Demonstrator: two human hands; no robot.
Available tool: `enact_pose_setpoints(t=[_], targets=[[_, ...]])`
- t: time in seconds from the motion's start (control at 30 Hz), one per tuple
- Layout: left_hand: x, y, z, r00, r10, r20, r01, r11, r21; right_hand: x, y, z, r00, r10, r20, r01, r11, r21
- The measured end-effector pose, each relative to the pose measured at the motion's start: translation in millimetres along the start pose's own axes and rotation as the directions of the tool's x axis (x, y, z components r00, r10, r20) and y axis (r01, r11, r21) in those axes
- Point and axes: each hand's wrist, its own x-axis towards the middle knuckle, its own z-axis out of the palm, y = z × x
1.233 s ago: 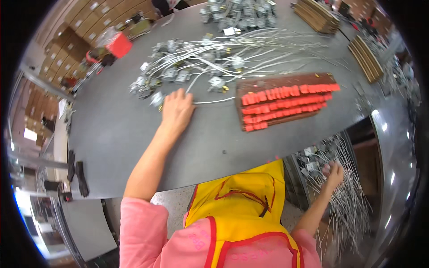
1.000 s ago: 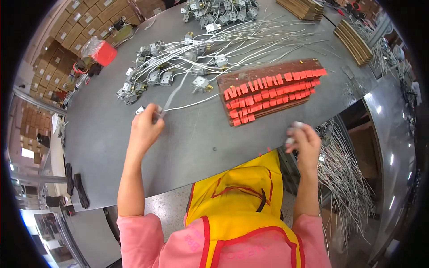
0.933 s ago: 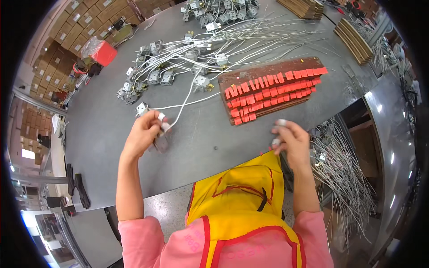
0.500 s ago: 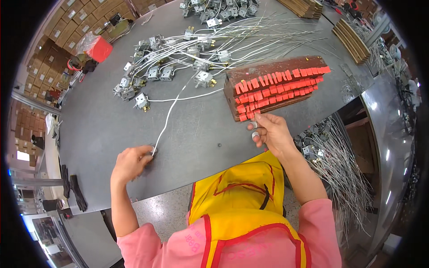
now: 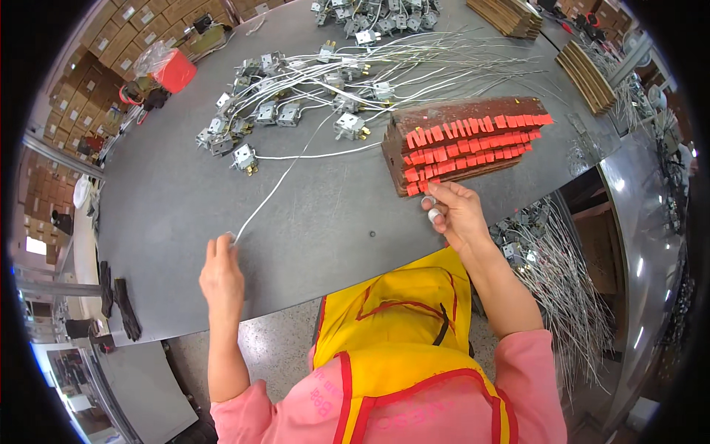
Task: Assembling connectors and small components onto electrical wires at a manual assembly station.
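My left hand (image 5: 222, 277) is closed on the end of a white wire (image 5: 275, 191) above the grey table. From there the wire runs up and away to a heap of metal switch-like parts (image 5: 266, 112) with white leads. My right hand (image 5: 464, 220), with white wraps on two fingers, pinches a red tape tab (image 5: 427, 186) low on the near left end of a brown block (image 5: 458, 110). Rows of red tape tabs line the block's near side. One metal part (image 5: 245, 158) lies left of the block, its wire leading toward it.
Another pile of metal parts (image 5: 377, 16) sits at the far edge. Cardboard stacks (image 5: 584, 74) stand at the right. Below the table's right edge hangs a bundle of wired parts (image 5: 566, 288). A red bin (image 5: 174, 70) and dark gloves (image 5: 126, 309) are at the left.
My left hand has turned so its fingers point away from me, carrying the wire end slightly left and away. My right hand stays at the block's lower left tabs. The whole view has shifted slightly.
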Motion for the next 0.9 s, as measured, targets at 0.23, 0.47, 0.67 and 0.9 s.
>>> enact_pose_setpoints(t=[0.23, 0.47, 0.67, 0.9], targets=[[-74, -177, -95, 0.897, 0.174, -0.406, 0.1, 0.815, 0.571, -9, -2, 26, 0.997, -0.077, 0.006, 0.078, 0.991, -0.106], [-138, -205, -122, 0.643, -0.09, -0.76, 0.473, 0.828, 0.302, -38, -1, -29, 0.967, -0.25, 0.053, 0.251, 0.888, -0.385], [-86, -76, -94, 0.676, -0.531, -0.51, 0.262, 0.821, -0.508, -70, -18, 22, 0.657, -0.662, 0.361, 0.743, 0.488, -0.457], [-2, 68, -79, 0.979, 0.203, 0.027, -0.169, 0.877, -0.45, -123, -86, 82, -0.468, -0.486, 0.738, 0.411, -0.859, -0.304]])
